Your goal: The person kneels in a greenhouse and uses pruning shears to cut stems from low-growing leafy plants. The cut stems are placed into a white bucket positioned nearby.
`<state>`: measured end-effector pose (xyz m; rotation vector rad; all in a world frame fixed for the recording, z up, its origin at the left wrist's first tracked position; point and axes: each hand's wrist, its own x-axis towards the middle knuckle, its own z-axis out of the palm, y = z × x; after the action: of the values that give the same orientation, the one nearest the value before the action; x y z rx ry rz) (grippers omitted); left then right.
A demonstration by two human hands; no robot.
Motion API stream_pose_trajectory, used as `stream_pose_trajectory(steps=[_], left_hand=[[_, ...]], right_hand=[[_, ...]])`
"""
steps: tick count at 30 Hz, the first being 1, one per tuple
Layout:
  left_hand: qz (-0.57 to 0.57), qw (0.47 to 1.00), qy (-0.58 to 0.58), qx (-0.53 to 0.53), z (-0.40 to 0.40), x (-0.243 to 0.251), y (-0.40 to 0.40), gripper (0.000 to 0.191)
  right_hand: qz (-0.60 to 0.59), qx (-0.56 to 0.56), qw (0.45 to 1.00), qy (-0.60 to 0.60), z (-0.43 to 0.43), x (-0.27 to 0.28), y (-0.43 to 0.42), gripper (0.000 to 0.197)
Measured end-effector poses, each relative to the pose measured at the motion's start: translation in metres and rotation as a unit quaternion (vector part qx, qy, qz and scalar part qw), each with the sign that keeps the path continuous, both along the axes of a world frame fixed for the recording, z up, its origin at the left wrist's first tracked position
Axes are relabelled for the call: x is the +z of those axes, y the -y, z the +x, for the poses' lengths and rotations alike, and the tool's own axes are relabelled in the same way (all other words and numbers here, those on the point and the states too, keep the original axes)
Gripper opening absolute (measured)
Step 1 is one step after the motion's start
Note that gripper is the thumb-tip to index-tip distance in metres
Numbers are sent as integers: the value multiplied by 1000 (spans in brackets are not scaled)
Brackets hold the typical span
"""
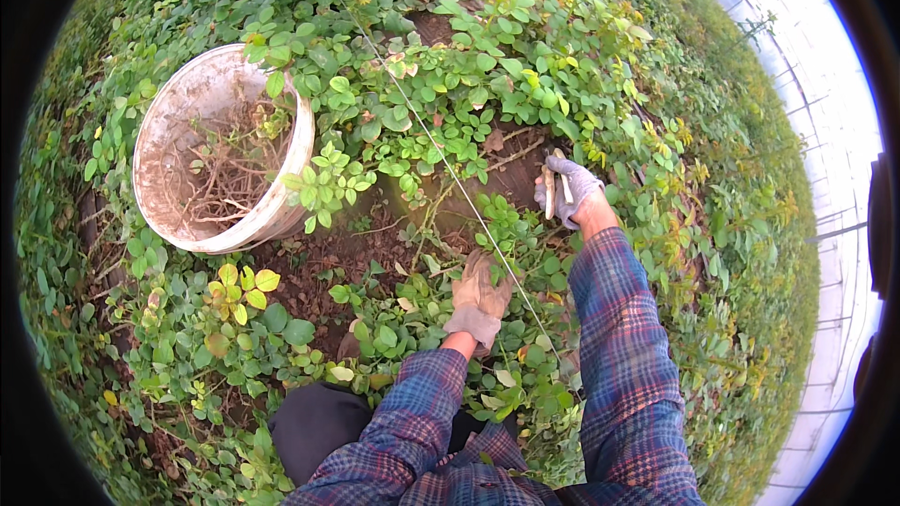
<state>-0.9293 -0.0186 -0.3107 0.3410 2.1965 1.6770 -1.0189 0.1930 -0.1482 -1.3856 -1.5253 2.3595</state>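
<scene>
My left hand [480,293], in a tan work glove, reaches into the low leafy plants [503,225] near the middle of the view. Its fingertips are partly among the leaves, so whether they grip a stem cannot be told. Farther right, my right hand [573,188] wears a pale grey glove and is closed round the light-coloured handles of pruning shears [555,186]. The blades point away from me and are hard to make out beside bare brown soil and a thin woody stem [517,154].
A dirty white plastic bucket [306,147] leans at the left, holding cut woody stems and twigs [235,186]. A thin taut string [450,167] runs diagonally over the plants. Dense foliage surrounds my knee [320,422]. A greenhouse wall [833,225] curves along the right.
</scene>
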Motion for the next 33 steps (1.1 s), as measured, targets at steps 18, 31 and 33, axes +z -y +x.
stream_pose_trajectory(steps=[18,31,33], left_hand=[[-13,995,-100,-16,-1,26,7,37],[-104,992,-55,-46,-4,55,6,37],[-99,993,-45,-53,-7,62,12,35]], right_hand=[[117,38,981,151,19,23,36,37],[320,235,900,181,-12,16,43,69],[433,279,834,195,-6,30,57,68]])
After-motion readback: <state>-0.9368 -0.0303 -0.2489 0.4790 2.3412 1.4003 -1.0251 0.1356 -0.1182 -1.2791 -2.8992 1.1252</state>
